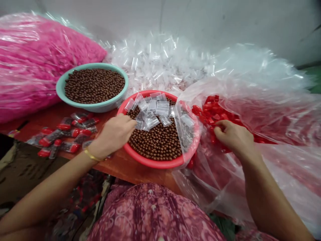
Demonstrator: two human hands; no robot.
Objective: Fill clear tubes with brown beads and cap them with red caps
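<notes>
Two bare hands at a reddish-brown wooden tabletop (132,170). Left hand (112,132), fingers narrowly bunched, reaches forward and rightward into a round coral-red plastic basin (155,164), its fingertips just beside small clear plastic zip bags (152,112) lying on glossy brown spherical beads (155,144); any hold cannot be told. Right hand (232,135), fingers curled narrowly, lies among glossy red capsule-shaped plastic caps (210,110) inside a clear polythene sack (250,100), right of the coral-red basin; any grip is hidden. Left hand is nearer the bags. Beyond lies a teal plastic basin (92,107) of beads; filled red-and-clear packets (65,137) lie left.
</notes>
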